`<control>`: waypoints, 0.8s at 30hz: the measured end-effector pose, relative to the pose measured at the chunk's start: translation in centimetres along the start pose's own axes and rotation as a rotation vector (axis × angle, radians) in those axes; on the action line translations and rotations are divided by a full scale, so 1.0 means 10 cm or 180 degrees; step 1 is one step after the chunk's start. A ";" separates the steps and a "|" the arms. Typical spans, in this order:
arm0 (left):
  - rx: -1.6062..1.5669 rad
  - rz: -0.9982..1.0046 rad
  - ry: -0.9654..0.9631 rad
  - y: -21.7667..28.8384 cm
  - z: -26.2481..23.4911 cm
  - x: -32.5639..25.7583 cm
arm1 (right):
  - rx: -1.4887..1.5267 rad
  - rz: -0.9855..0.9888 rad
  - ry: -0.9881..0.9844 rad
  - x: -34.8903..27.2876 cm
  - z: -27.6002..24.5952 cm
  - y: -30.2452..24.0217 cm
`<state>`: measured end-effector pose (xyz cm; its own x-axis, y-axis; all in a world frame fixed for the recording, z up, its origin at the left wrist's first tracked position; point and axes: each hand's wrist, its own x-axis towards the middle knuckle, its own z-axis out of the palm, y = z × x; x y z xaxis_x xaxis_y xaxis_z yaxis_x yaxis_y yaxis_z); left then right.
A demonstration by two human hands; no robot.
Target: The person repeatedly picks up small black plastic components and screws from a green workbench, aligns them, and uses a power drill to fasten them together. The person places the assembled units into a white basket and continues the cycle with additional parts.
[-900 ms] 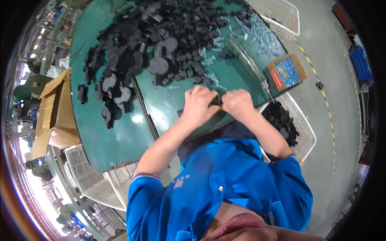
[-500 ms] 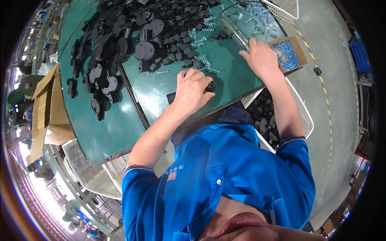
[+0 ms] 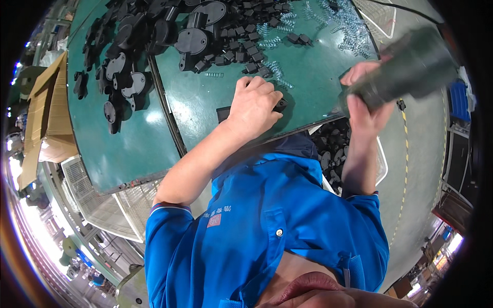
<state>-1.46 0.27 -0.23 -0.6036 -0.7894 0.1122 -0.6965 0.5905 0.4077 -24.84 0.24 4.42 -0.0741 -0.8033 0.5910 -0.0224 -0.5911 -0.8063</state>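
My left hand [image 3: 252,108] is closed over a black plastic part [image 3: 223,114] lying on the green table near its front edge. The part's two ends show on either side of the hand; its middle is hidden. Off the table's right edge, my right hand [image 3: 365,97] grips a dark, thick-bodied power screwdriver [image 3: 411,69], smeared by motion. Its narrower end points toward the table. Beyond my left hand lie several small black blocks [image 3: 251,54] and loose coil springs [image 3: 279,75]. One spring [image 3: 214,75] lies apart on the table.
Black round-ended plastic parts [image 3: 192,41] are heaped at the table's far left. More springs [image 3: 354,36] spread at the far right. Below the right edge stands a white crate [image 3: 381,163] with black parts [image 3: 331,149]. A cardboard box [image 3: 51,120] stands left of the table [image 3: 120,159].
My right hand has moved right, off the tabletop, and the screwdriver has swung over there with it. The box of blue screws is now hidden. My left hand stays on the black part.
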 end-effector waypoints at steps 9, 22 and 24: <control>-0.0227 0.0065 0.0240 -0.03 0.06 -0.01 | 0.0918 -0.0026 0.0133 -0.09 0.70 0.05; -0.0111 -0.0004 0.0107 -0.02 0.04 -0.03 | 0.0841 0.0093 0.0108 -0.13 0.79 0.15; -0.0091 0.0009 0.0146 -0.03 0.05 -0.04 | 0.0839 0.0093 0.0089 -0.14 0.80 0.16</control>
<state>-1.25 0.48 -0.80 -0.5866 -0.7950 0.1546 -0.6830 0.5882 0.4329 -16.80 -0.21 2.49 -0.0986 -0.8201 0.5636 0.2404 -0.5693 -0.7862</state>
